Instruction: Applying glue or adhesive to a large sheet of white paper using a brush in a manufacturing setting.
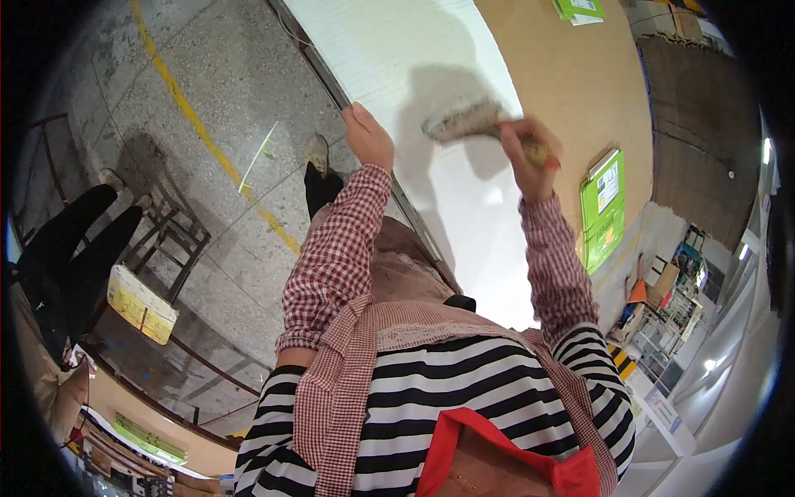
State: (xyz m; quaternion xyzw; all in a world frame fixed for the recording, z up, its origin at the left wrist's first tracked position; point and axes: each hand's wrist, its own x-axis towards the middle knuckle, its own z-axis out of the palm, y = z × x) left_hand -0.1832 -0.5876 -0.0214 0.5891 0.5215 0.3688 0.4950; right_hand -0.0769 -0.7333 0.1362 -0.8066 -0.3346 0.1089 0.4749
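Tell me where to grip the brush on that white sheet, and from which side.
Probably by the handle end, where the right hand holds it, coming from the right. The brush lies across the white sheet with bristles pointing left. The left hand rests on the sheet's edge.

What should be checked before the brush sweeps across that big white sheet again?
1. Brush held firmly: ok, the right hand is closed round its handle.
2. Bristles touching the white sheet: cannot tell, the brush is blurred.
3. Sheet steadied: ok, the left hand rests at its left edge.
4. Sheet surface free of objects: ok, only shadow shows on it.
5. Green packets on the brown board clear of the sheet: ok, they lie off to the right.
6. Footing: ok, one shoe is flat on the concrete floor.
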